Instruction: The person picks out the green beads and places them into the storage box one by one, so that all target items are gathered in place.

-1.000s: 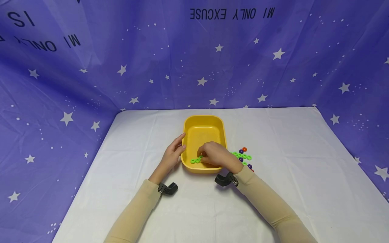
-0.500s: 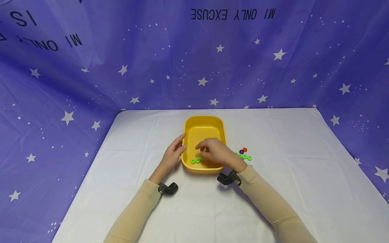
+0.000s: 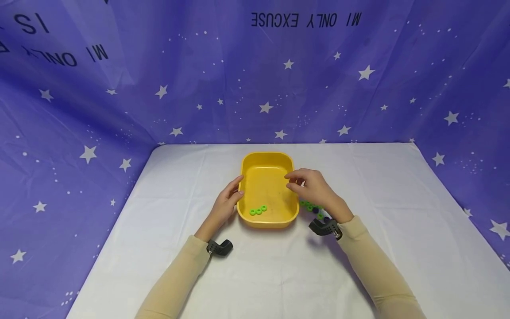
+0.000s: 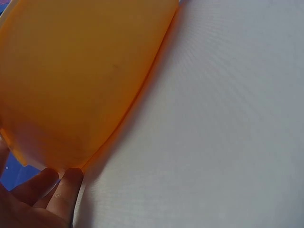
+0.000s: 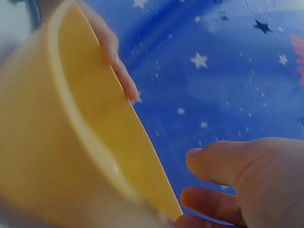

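Observation:
A yellow tub (image 3: 267,181) stands on the white table, with several green rings (image 3: 258,211) in a short row on its floor near the front left. My left hand (image 3: 226,203) touches the tub's left wall, thumb at the rim; in the left wrist view the fingertips (image 4: 71,175) press its side. Over the right rim hovers my right hand (image 3: 312,186), fingers parted and slightly bent, with nothing visible between them; the right wrist view also shows this hand (image 5: 251,180) beside the tub wall (image 5: 85,137). Partly beneath it, green rings (image 3: 309,207) and a dark ring (image 3: 315,210) lie on the table.
A purple cloth with white stars (image 3: 264,107) hangs behind and at both sides of the white table (image 3: 255,274). A black wrist mount sits on each wrist, the right one (image 3: 323,227) close to the loose rings.
My right hand has moved from inside the tub to the right, over its rim, and its fingers have parted. The green rings in the tub now show fully. My left hand has stayed put.

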A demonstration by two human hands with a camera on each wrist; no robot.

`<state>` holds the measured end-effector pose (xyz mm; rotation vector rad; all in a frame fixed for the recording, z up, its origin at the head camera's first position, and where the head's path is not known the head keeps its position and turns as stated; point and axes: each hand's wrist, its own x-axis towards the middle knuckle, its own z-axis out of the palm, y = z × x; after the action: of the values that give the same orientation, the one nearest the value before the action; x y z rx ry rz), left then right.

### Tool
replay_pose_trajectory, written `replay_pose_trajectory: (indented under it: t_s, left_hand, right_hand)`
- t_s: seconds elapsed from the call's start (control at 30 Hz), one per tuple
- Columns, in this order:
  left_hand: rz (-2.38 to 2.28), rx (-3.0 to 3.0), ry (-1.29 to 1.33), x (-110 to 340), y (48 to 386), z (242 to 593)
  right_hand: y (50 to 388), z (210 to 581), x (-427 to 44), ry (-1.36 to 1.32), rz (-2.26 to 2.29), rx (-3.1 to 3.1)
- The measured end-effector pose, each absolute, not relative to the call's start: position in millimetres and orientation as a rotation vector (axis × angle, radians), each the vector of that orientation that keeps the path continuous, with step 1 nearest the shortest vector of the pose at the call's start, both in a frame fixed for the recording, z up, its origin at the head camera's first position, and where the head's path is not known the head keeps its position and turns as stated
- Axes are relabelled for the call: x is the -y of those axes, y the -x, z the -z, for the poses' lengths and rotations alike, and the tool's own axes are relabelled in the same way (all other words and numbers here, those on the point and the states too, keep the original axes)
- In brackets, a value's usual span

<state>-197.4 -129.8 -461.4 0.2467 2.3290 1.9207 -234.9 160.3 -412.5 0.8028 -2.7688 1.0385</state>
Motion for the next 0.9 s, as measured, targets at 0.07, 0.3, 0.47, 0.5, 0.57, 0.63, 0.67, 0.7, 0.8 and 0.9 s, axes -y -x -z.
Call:
replay_pose_trajectory:
  t_s: [0.07, 0.3, 0.47, 0.5, 0.57, 0.63, 0.67, 0.7, 0.8, 0.9]
  left_hand:
    - [-1.922, -2.325, -0.251, 130, 195, 457]
    - [-1.918, -2.316, -0.267, 132, 199, 463]
    - [-1.931, -2.316, -0.256, 133, 211, 485]
    - [-1.937, -2.317, -0.255, 133, 212, 488]
    - [-1.948, -2.319, -0.258, 134, 212, 490]
    - [-1.956, -2.323, -0.265, 134, 212, 491]
    - [-1.964, -2.321, -0.267, 134, 212, 492]
    - [-1.963, -2.323, -0.270, 134, 212, 491]
    - [-1.965, -2.318, -0.281, 135, 212, 491]
    - [-1.957, -2.318, -0.283, 135, 212, 491]
  right_hand:
    - [236, 414, -171, -0.760, -1.038, 2.772]
    - [238, 427, -197, -0.710, -0.975, 2.835]
    - [238, 443, -205, -0.740, -0.952, 2.892]
    - [238, 446, -205, -0.741, -0.958, 2.906]
    - [238, 451, -206, -0.750, -0.963, 2.936]
    - [238, 454, -206, -0.755, -0.961, 2.969]
    - [238, 455, -205, -0.750, -0.957, 2.989]
    - [237, 456, -205, -0.751, -0.946, 3.007]
    - [237, 458, -204, -0.749, -0.913, 3.044]
    - [238, 460, -203, -0.756, -0.863, 3.055]
